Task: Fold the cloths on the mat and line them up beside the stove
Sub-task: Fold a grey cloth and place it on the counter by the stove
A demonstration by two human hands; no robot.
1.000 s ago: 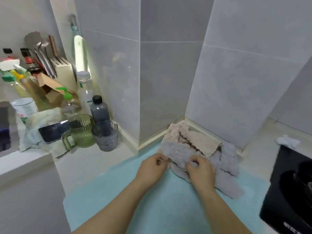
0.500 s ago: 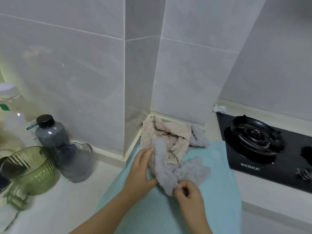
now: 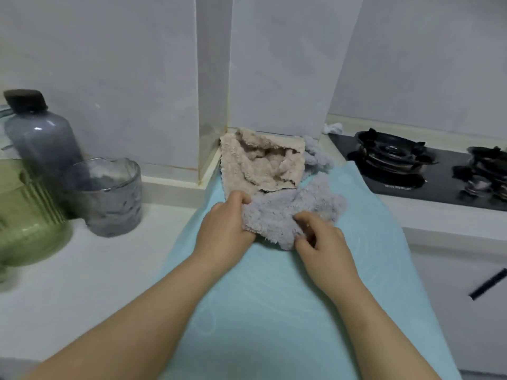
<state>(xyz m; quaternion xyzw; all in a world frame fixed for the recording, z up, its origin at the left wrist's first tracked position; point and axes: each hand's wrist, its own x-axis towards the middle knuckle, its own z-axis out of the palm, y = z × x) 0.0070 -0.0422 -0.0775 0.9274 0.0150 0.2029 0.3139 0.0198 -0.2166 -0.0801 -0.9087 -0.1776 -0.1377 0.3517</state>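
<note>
Cloth: fluffy grey microfibre cloth (image 3: 295, 212), light and floppy, I judge.
Left: my left hand (image 3: 223, 229) grips its edge.
Right: my right hand (image 3: 325, 244) seemingly pinches its hem.
Hold: corners.

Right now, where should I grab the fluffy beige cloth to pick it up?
I'd pinch the beige cloth at its near edge, coming from your side over the mat. Walls close off its back and left, and that edge lies free atop the grey cloth.
</note>
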